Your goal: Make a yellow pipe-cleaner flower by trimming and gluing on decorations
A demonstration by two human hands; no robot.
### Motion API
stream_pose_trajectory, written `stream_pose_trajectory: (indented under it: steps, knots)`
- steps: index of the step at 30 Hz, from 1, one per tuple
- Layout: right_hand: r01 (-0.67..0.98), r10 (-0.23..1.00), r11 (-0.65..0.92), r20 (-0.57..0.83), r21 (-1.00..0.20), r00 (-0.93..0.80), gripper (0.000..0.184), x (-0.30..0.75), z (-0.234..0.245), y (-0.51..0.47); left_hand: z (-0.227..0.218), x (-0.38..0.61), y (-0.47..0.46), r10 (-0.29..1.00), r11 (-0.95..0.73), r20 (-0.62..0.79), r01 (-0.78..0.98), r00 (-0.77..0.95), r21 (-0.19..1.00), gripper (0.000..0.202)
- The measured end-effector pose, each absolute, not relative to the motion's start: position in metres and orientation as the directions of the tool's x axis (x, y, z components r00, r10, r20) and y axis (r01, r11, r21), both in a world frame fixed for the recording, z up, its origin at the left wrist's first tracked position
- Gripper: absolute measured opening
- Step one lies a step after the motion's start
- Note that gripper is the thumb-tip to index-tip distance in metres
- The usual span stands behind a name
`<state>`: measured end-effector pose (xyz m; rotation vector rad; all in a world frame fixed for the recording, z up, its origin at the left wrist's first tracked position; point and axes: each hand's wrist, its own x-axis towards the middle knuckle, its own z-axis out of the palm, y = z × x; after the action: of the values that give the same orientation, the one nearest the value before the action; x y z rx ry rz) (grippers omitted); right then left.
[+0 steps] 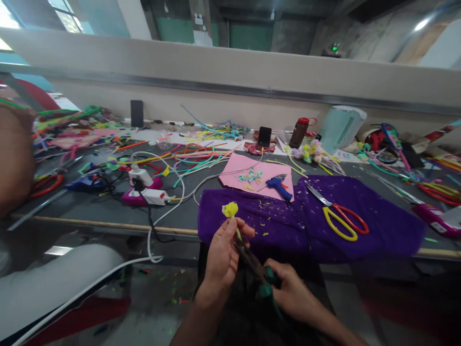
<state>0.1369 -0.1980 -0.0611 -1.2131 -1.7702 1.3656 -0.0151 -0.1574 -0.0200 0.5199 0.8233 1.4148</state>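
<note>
Between the thumb and fingers of my left hand (225,252) is a small yellow craft flower (230,209), its head pointing up. My right hand (293,290) grips pliers (257,266) with dark green handles. The tips of the pliers reach the lower stem below my left fingers; whether the jaws are closed on it I cannot tell. Beneath and beyond my hands lies a purple cloth (284,235) dotted with yellow scraps. On it rest scissors (340,218) with one red and one yellow handle. A blue glue gun (279,187) lies on a pink sheet (234,168).
A power strip (154,197) with plugs and a white cable (182,182) sits to the left. Behind are fuzzy craft stems (201,154), a phone (264,137), a brown bottle (298,133) and a pale green jug (340,127). Another person's arm (16,154) shows at far left.
</note>
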Motion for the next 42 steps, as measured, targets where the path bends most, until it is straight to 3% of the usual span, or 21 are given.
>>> stream_pose_trajectory:
  steps: [8,11,15,18,22,27,32,38,42]
  knots:
    - [0.332,0.895,0.142,-0.023,-0.932,-0.446,0.017,0.129,-0.079,-0.199,-0.015,-0.006,-0.169,0.973,0.230,-0.119,-0.867,0.198,0.443,0.014]
    - [0.315,0.895,0.163,0.005,-0.935,-0.446,0.010,0.130,-0.076,-0.202,-0.015,-0.008,-0.169,0.977,0.213,-0.098,-0.878,0.189,0.429,0.015]
    - [0.229,0.919,0.229,0.133,-0.946,-0.372,0.023,0.136,-0.070,-0.210,-0.014,-0.016,-0.167,0.985,0.174,-0.085,-0.889,0.153,0.422,0.013]
    - [0.178,0.874,0.359,0.264,-0.916,-0.407,0.029,0.142,-0.068,-0.214,-0.013,-0.022,-0.163,0.987,0.161,-0.090,-0.901,0.136,0.403,0.013]
    - [0.353,0.818,0.500,0.297,-0.791,-0.493,0.034,0.143,-0.068,-0.214,-0.012,-0.024,-0.156,0.991,0.131,-0.080,-0.902,0.107,0.412,0.013]
    - [0.480,0.796,0.581,0.335,-0.658,-0.504,0.057,0.137,-0.075,-0.213,-0.011,-0.023,-0.149,0.997,0.074,-0.040,-0.900,0.063,0.430,0.013]
    - [0.547,0.816,0.574,0.365,-0.609,-0.449,0.042,0.130,-0.080,-0.208,-0.011,-0.021,-0.141,0.999,0.036,-0.050,-0.904,0.016,0.426,0.012]
    - [0.513,0.836,0.531,0.320,-0.674,-0.446,0.025,0.124,-0.072,-0.199,-0.012,-0.015,-0.138,0.999,0.022,-0.049,-0.882,-0.001,0.471,0.012]
    - [0.433,0.827,0.462,0.199,-0.774,-0.526,0.017,0.134,-0.057,-0.204,-0.015,-0.020,-0.136,0.996,0.036,-0.081,-0.741,-0.025,0.670,0.018]
